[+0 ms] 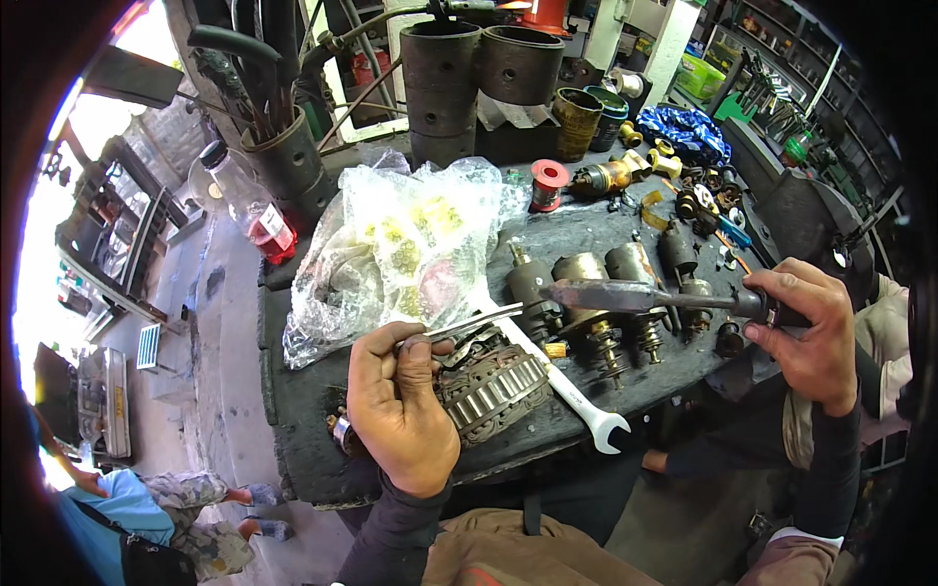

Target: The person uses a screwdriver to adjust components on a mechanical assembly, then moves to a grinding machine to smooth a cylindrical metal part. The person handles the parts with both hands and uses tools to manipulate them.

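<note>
My left hand (403, 410) is closed, pinching a thin silvery metal strip (486, 316) between thumb and fingers. In my right hand (809, 327) is the dark handle of what looks like a soldering iron (611, 295), with a thin shaft and thick grey tapered head. Its head points left, close to the strip's far end; I cannot tell whether they touch. Below the strip lies a dark, greasy part with a row of metal bars (496, 396). Beside it is a large open-end wrench (586, 410). Several cylindrical metal parts (583, 278) stand behind the iron.
Crumpled clear plastic (391, 254) covers the bench's left side. Behind it stand a bottle with red liquid (266, 230) and dark metal cylinders (440, 88). A red spool (549, 184) and small parts lie far right. A person in light blue (122, 513) is at lower left.
</note>
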### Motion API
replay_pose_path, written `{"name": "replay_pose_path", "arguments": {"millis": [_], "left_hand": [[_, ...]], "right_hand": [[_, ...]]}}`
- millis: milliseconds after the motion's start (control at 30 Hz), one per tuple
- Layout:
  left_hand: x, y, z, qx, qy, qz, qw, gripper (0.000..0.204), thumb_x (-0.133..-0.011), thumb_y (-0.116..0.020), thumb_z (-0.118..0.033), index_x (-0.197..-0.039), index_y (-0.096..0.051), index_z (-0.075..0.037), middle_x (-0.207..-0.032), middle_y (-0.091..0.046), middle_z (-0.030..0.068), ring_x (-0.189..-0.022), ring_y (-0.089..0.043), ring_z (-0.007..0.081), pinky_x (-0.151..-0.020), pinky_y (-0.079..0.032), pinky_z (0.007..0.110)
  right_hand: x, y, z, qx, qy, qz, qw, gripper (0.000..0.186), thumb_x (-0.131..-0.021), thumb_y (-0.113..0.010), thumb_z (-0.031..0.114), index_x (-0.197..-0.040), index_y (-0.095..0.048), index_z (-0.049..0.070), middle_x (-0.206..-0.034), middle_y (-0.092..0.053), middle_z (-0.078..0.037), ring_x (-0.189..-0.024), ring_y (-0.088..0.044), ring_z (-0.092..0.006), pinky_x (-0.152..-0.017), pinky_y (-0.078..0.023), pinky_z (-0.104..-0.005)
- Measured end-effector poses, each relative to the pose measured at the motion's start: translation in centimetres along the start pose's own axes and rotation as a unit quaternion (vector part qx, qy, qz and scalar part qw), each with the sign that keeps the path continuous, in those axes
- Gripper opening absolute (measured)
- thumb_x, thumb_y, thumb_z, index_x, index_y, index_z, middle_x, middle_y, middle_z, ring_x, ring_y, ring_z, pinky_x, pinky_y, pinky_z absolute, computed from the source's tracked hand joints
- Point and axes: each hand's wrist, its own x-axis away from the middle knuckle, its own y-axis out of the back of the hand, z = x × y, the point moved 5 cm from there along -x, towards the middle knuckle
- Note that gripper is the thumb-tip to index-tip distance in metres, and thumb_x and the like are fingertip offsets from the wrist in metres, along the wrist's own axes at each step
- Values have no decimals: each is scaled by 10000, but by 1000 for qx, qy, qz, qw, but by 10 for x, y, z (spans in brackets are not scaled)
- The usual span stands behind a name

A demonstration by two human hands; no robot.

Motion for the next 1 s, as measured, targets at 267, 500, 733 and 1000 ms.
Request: {"name": "replay_pose_path", "arguments": {"millis": [267, 500, 733, 1000], "left_hand": [[-5, -3, 2, -5, -1, 8, 1000, 129, -1064, -588, -46, -1166, -580, 31, -977, -678, 78, -881, -700, 135, -751, -497, 229], [-5, -4, 2, 0, -10, 15, 1000, 121, -1065, -588, -46, -1156, -585, 34, -979, -696, 80, -886, -711, 141, -747, -499, 231], [-5, -4, 2, 13, -6, 14, 1000, 115, -1068, -583, -44, -1150, -586, 35, -976, -699, 81, -884, -710, 139, -754, -500, 228], [-5, -3, 4, 16, -8, 4, 1000, 114, -1074, -567, -44, -1157, -582, 32, -950, -687, 74, -870, -696, 126, -746, -497, 226]], "right_hand": [[-5, -3, 10, 41, 30, -25, 998, 481, -581, -830, -51, -1049, -733, -1, -879, -665, -134, -790, -652, -301, -724, -506, -370], [-5, -1, 12, 71, 41, -25, 996, 474, -600, -817, -40, -1064, -729, -2, -898, -664, -134, -799, -639, -295, -731, -493, -368], [-4, -2, 14, 75, 45, -30, 996, 475, -607, -808, -41, -1074, -730, 3, -911, -663, -135, -808, -636, -296, -731, -491, -372], [-5, 2, 11, 86, 37, -29, 995, 505, -588, -795, -76, -1082, -731, 4, -903, -652, -118, -804, -632, -269, -720, -486, -354]]}}
